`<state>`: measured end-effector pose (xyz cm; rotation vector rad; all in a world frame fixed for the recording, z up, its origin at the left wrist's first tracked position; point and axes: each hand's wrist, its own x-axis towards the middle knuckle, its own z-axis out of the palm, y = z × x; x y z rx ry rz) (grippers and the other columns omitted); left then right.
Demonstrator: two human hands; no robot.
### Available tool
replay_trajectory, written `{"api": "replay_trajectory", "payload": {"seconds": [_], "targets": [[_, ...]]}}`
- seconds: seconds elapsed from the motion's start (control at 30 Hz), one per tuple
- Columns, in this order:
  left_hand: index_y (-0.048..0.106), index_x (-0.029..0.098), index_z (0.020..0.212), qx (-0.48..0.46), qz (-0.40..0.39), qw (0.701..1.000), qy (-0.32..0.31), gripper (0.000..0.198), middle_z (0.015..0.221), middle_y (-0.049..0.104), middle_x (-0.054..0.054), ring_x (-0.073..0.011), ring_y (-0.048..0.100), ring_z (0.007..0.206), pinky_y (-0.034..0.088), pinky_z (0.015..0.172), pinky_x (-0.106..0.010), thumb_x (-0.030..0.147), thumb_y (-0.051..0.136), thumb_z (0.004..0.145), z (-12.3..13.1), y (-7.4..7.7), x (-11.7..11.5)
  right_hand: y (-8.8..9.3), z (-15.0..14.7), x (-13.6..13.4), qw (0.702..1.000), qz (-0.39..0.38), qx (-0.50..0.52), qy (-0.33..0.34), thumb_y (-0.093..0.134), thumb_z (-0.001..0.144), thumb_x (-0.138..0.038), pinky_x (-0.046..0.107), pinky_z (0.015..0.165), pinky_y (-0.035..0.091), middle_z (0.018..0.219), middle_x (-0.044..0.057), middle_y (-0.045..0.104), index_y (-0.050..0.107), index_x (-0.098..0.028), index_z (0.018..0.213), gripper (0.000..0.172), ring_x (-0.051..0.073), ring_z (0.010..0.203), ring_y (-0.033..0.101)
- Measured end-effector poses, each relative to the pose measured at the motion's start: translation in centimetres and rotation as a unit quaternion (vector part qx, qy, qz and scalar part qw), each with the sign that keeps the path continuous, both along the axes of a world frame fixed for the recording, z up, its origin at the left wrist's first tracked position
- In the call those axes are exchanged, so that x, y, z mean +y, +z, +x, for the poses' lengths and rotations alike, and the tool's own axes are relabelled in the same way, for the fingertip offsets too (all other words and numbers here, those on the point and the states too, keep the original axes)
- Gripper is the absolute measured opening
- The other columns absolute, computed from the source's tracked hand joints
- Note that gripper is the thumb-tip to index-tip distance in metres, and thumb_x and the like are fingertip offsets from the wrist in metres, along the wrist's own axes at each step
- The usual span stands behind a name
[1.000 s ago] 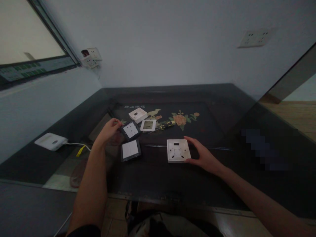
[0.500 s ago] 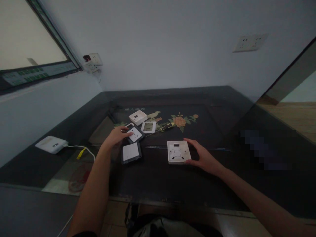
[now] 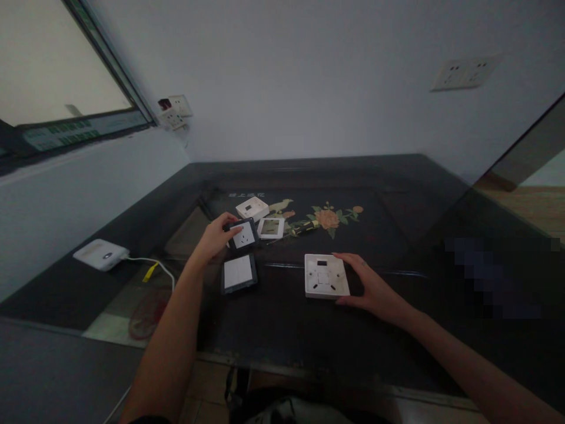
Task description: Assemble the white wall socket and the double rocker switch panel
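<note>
My left hand point(image 3: 216, 237) grips the left edge of a black-framed socket plate point(image 3: 244, 234) on the dark table point(image 3: 397, 235). Just below that plate lies a black-framed switch plate point(image 3: 238, 273) with a white face. My right hand point(image 3: 373, 287) rests on the table with thumb and fingers around the right side of a white square back box point(image 3: 325, 275), holding it flat. Both forearms reach in from the bottom of the view.
A white box point(image 3: 252, 208) and a white frame point(image 3: 271, 228) lie behind the socket plate, beside a screwdriver point(image 3: 304, 225) on the painted flower. A white router point(image 3: 100, 254) with cable sits at the left. Wall sockets point(image 3: 465, 72) are on the wall.
My left hand has taken hold of the socket plate and turned it a little on the table. My right hand has stayed on the white back box. The camera shifted slightly.
</note>
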<state>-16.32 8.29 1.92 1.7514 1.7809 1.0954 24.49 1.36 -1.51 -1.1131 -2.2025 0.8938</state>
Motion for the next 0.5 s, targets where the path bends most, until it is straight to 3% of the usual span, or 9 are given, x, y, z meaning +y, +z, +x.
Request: {"api": "replay_trajectory", "payload": {"seconds": [0.17,0.37,0.43,0.5], "targets": [[0.059,0.021,0.101,-0.12,0.05,0.991,0.015,0.032,0.101,0.064,-0.004,-0.0233,0.06,0.093,0.05,0.076,-0.032,0.038,0.065,0.075,3.9,1.1,-0.6,0.0,-0.1,-0.1,1.0,-0.001,0.02,0.003,0.08,0.068,-0.037,0.055,0.114,0.028,0.143,0.013,0.043,0.038,-0.026,0.141,0.084,0.032,0.136,0.039],[0.058,0.023,0.108,-0.269,0.008,0.96,-0.083,0.036,0.087,0.064,-0.003,-0.0177,0.063,0.074,0.053,0.064,-0.029,0.047,0.058,0.082,12.2,0.8,-2.5,0.8,0.6,0.2,0.997,-0.027,0.071,-0.012,0.086,0.059,-0.036,0.055,0.113,0.032,0.14,0.013,0.048,0.044,-0.024,0.136,0.088,0.034,0.133,0.043],[0.059,0.022,0.107,-0.292,-0.011,0.95,-0.11,0.033,0.083,0.063,-0.002,-0.0166,0.062,0.07,0.052,0.06,-0.027,0.045,0.06,0.083,14.4,0.5,-3.2,1.7,0.7,0.4,0.993,-0.036,0.105,-0.04,0.081,0.066,-0.039,0.054,0.111,0.035,0.14,0.014,0.048,0.044,-0.023,0.135,0.08,0.032,0.133,0.044],[0.061,0.022,0.105,-0.305,-0.022,0.943,-0.13,0.031,0.079,0.062,-0.001,-0.0152,0.06,0.066,0.049,0.056,-0.024,0.043,0.062,0.082,15.9,0.4,-3.7,2.8,0.2,0.6,0.986,-0.049,0.141,-0.076,0.068,0.08,-0.043,0.051,0.104,0.044,0.132,0.014,0.055,0.044,-0.021,0.132,0.061,0.029,0.123,0.054]]}}
